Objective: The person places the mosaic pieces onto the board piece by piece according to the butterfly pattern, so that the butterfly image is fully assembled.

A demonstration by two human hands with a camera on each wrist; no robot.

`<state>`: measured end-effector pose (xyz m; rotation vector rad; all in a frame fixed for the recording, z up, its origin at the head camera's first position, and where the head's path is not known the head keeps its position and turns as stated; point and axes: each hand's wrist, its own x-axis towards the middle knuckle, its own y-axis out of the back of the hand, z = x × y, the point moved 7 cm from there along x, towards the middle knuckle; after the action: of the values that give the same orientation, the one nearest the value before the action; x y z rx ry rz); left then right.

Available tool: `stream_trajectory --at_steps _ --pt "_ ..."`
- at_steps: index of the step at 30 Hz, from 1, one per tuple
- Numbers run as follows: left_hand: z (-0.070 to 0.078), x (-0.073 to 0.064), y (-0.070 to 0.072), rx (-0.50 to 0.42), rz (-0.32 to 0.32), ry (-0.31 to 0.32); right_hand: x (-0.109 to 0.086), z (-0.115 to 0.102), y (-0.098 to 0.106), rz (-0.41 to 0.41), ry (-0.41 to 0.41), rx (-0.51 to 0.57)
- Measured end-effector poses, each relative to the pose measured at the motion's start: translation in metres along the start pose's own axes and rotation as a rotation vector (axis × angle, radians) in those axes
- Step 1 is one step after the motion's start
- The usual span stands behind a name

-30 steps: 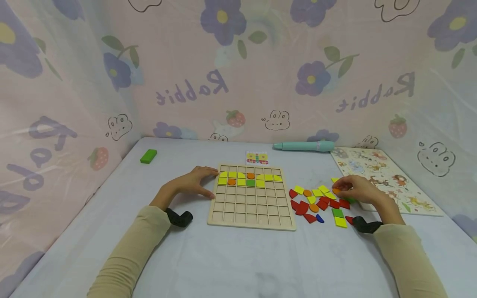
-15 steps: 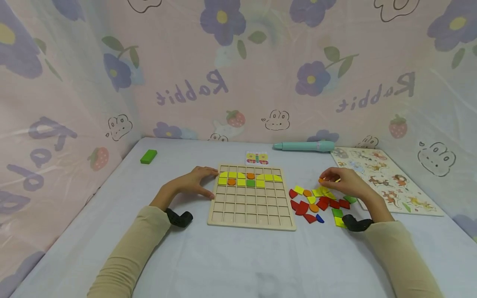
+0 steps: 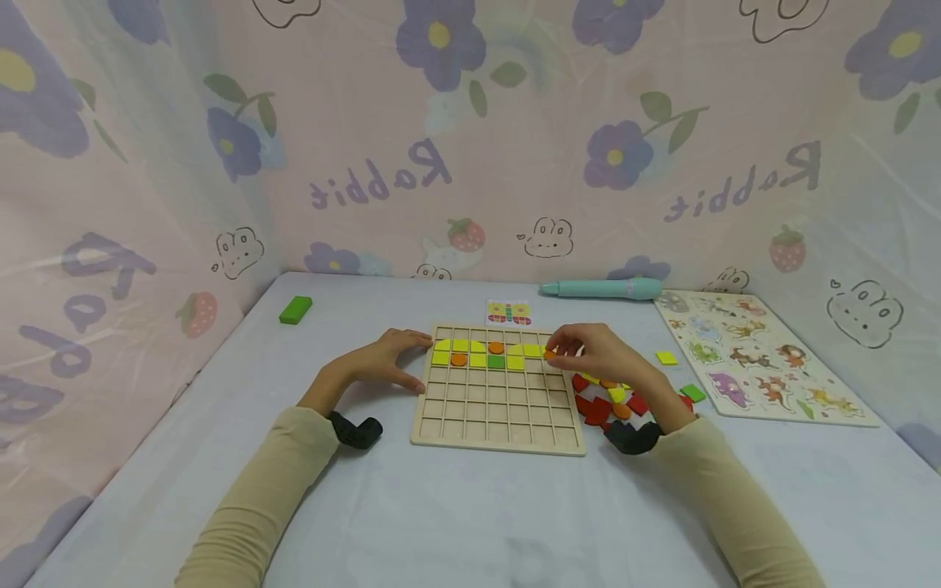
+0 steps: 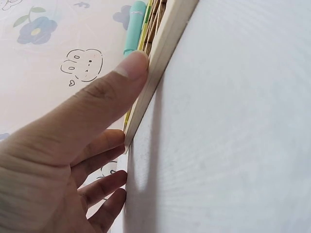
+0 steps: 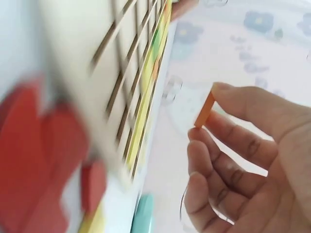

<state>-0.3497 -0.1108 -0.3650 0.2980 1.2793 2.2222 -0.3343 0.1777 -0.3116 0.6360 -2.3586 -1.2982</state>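
A wooden grid board (image 3: 496, 412) lies mid-table, its upper rows partly filled with yellow, orange and green tiles. My left hand (image 3: 382, 359) rests at the board's left edge; in the left wrist view its thumb (image 4: 131, 68) lies against the rim, the other fingers near the corner. Over the board's upper right part, my right hand (image 3: 599, 355) pinches an orange round tile (image 5: 205, 110) between thumb and fingertips. In the right wrist view the tile is held edge-on, apart from the grid. Beneath the right wrist lie loose red tiles (image 3: 597, 410), partly hidden by the arm.
Behind the board lies a small card (image 3: 509, 313) with a coloured pattern. A teal pen (image 3: 603, 288) is at the back, an animal picture board (image 3: 764, 359) at the right. A green block (image 3: 296, 310) sits far left. A yellow square (image 3: 666, 358) and a green tile (image 3: 693, 394) lie right.
My right hand has carried the orange round tile left from the loose pile to above the board's right side. The left hand stays at the board's edge.
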Motion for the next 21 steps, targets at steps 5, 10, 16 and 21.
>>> stream_trajectory --at_steps 5,10,16,21 --pt "-0.001 0.0 0.0 0.003 0.0 0.001 0.013 -0.017 -0.012 -0.006 0.06 0.041" --pt "-0.001 0.0 0.0 -0.004 0.001 0.0 0.019 -0.011 -0.02 -0.01 0.049 0.003" --pt "-0.002 0.001 0.0 0.006 -0.002 0.004 0.021 0.005 -0.026 -0.026 0.004 -0.031" --pt "-0.003 0.001 0.0 0.005 -0.004 0.007 0.023 0.009 -0.026 -0.005 0.017 -0.035"
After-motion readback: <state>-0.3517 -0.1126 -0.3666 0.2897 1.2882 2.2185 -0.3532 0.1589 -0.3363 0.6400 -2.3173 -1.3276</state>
